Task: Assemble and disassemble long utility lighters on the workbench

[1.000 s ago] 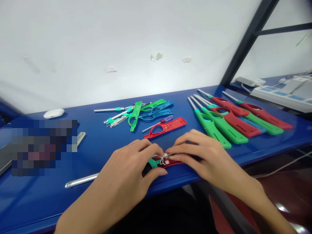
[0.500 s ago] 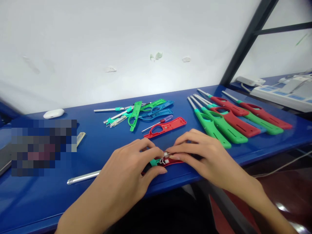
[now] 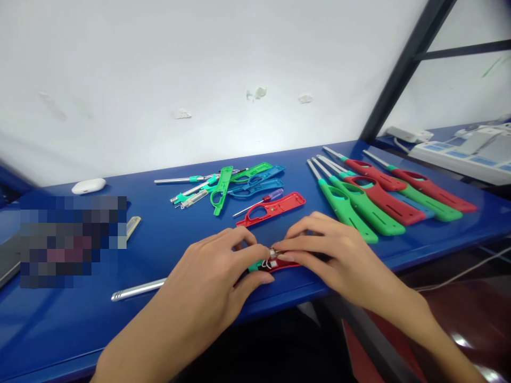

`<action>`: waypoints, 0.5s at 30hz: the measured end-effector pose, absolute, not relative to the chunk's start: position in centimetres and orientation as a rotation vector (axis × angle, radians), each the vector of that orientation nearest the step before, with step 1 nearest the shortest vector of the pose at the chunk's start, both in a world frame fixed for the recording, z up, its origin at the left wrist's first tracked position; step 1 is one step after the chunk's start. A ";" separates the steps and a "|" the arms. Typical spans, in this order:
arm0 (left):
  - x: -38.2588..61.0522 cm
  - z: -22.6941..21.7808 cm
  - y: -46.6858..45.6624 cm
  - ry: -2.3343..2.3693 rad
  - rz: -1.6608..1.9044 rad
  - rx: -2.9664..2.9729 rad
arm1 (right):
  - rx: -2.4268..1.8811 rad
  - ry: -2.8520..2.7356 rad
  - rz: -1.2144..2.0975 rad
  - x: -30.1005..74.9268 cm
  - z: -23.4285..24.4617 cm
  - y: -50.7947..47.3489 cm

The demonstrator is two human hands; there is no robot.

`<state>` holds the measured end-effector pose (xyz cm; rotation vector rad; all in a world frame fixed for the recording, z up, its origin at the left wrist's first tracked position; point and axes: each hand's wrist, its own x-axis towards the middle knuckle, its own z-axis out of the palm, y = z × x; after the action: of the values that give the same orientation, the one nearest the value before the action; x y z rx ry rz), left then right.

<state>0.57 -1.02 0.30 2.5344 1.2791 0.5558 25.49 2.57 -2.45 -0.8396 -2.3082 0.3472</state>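
1. The left hand hides most of a green plastic collar and the right end of a silver metal tube; its thumb and forefinger, slightly apart, close around the collar.
2. The right hand covers the right end of a hollow red plastic handle half lying between the hands, by the near edge of a glossy blue table; its thumb and forefinger nearly meet, pinching a small pale part, hard to make out.
3. Beyond the table stands a scuffed white wall.
4. Against one second earlier, the tube's tip sits slightly farther right; the hands' pose is nearly unchanged.
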 end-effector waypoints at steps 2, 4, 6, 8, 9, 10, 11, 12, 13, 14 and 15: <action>0.6 0.4 -1.1 1.279 0.550 2.529 | -0.837 -2.309 0.348 25.5 -2.5 2.6; 0.5 0.4 -1.1 1.276 0.545 2.518 | -0.834 -2.306 0.352 25.6 -2.5 2.5; 0.5 0.4 -1.0 1.268 0.550 2.497 | -0.826 -2.307 0.352 25.5 -2.5 2.6; 0.4 0.4 -0.9 1.264 0.554 2.467 | -0.821 -2.307 0.341 25.4 -2.5 2.6; 0.4 0.4 -0.9 1.263 0.556 2.451 | -0.819 -2.306 0.334 25.4 -2.4 2.6; 0.4 0.4 -0.8 1.264 0.560 2.437 | -0.817 -2.304 0.328 25.3 -2.4 2.6; 0.4 0.4 -0.7 1.260 0.568 2.429 | -0.814 -2.298 0.325 25.3 -2.3 2.6; 0.4 0.4 -0.7 1.256 0.575 2.426 | -0.810 -2.293 0.322 25.3 -2.3 2.6; 0.4 0.4 -0.6 1.259 0.584 2.428 | -0.803 -2.287 0.321 25.3 -2.2 2.5; 0.4 0.4 -0.6 1.267 0.591 2.432 | -0.797 -2.284 0.320 25.3 -2.2 2.5; 0.4 0.4 -0.7 1.279 0.597 2.439 | -0.795 -2.281 0.317 25.3 -2.2 2.5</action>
<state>0.43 -0.66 0.42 2.4387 1.2788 0.5968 25.33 2.50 -2.20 -0.7954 -2.2807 0.3165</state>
